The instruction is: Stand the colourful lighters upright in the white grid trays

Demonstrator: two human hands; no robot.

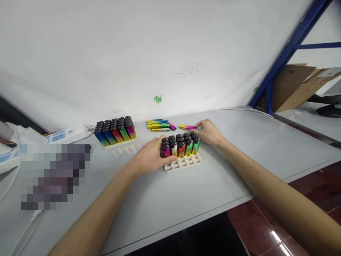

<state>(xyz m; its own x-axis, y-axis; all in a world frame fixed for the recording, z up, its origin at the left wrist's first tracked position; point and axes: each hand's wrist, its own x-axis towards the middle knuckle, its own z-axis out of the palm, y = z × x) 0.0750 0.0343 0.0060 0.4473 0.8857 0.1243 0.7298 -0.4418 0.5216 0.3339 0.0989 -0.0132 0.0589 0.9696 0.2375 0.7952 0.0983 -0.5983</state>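
A cream slotted tray (183, 164) stands on the table with several upright metallic-coloured lighters (181, 150) in its back rows; its front slots hold nothing. My left hand (150, 154) is wrapped round the tray's left end, thumb at the front and fingers behind by the purple lighter. Just behind the tray's right end, my right hand (209, 132) has its fingers closed on the black top end of a yellow-and-purple lighter (187, 126), which lies flat. Left of that lighter lie several loose lighters (159, 125) in yellow, green, blue and purple.
A second tray (121, 143) full of lighters stands at the back left. Near it are a white power strip (62, 136), a pixelated object (57, 174) and a cable (26, 227). Behind rises a white wall (160, 53). Cardboard boxes (298, 83) sit beyond the blue frame (279, 60) at right.
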